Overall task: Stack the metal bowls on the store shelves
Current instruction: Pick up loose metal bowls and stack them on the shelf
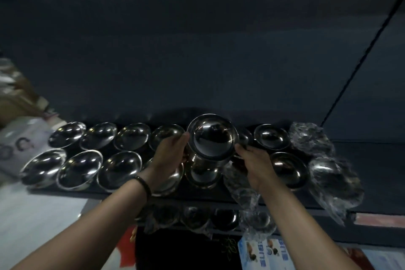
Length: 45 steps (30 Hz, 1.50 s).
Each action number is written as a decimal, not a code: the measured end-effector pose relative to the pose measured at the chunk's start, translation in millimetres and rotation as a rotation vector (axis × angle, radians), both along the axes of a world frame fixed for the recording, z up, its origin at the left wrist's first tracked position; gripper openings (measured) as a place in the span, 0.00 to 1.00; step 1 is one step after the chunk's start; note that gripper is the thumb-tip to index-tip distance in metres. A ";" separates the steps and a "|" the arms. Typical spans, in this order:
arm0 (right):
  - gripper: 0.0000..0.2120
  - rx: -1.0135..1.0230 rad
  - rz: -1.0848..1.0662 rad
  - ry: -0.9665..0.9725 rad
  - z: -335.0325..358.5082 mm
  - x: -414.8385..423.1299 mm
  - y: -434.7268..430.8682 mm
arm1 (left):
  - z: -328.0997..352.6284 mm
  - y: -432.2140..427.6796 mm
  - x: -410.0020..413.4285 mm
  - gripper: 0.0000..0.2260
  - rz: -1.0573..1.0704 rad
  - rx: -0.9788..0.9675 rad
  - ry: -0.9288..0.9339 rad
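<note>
A tall stack of nested metal bowls [211, 136] rises from the middle of the dark shelf [372, 160]. My left hand [169, 151] grips the stack's left side and my right hand [255, 164] holds its right side, just below the top rim. Two rows of single metal bowls [76, 169] line the shelf to the left. More bowls [271, 137] sit to the right. A lower shelf holds a further row of bowls [225, 218], partly hidden by my arms.
Plastic-wrapped bowls [333, 175] crowd the shelf's right end, and crumpled plastic wrap [247, 199] hangs over the front edge. A dark back wall [197, 50] rises behind the shelf. Cardboard boxes [19, 138] stand at the left. Blue printed packages [267, 252] lie below.
</note>
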State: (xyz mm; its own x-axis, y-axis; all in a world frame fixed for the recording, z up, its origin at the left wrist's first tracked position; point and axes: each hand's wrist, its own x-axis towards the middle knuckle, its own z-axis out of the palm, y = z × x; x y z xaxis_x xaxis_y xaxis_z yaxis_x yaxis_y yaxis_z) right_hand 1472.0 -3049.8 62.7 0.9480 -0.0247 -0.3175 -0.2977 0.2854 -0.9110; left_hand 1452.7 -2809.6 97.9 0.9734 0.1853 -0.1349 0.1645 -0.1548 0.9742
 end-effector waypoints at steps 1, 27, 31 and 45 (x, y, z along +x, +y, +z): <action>0.06 -0.007 0.022 -0.003 1.7 1.9 9.6 | -0.1 10.9 -4.6 0.18 0.030 0.015 -0.017; 0.05 -0.330 -0.104 0.172 -59.0 -32.4 204.1 | -71.9 200.8 -28.0 0.24 -0.118 0.426 0.139; 0.07 -0.408 -0.082 0.206 -61.7 -34.8 204.1 | -87.8 199.9 -31.2 0.22 -0.145 0.475 0.200; 0.16 -0.804 0.200 0.053 -61.7 -16.1 172.6 | -92.1 187.0 -27.0 0.09 -0.034 0.566 0.126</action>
